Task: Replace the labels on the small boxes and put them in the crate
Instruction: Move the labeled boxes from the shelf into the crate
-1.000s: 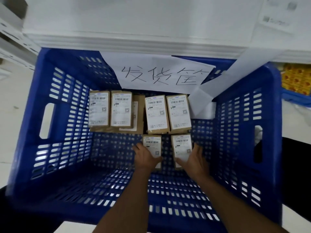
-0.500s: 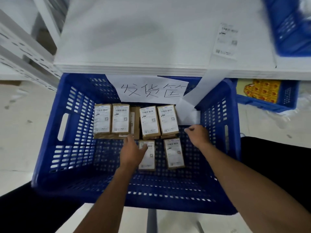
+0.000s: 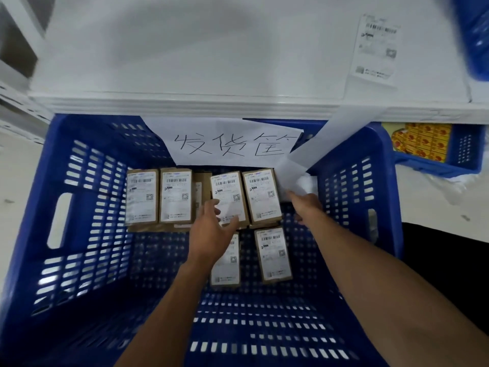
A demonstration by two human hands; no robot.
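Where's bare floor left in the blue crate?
Free: the floor between the left wall of the blue perforated plastic crate and the left hand, in front of the two leftmost brown labelled boxes; also the whole near strip. Crowded: the far row and the far right corner, with the right hand by the white paper strip.

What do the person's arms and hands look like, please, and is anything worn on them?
The left hand and right hand are both bare: no gloves, rings or watch show. The forearms are uncovered too, with no sleeve in view down to the bottom edge of the picture.
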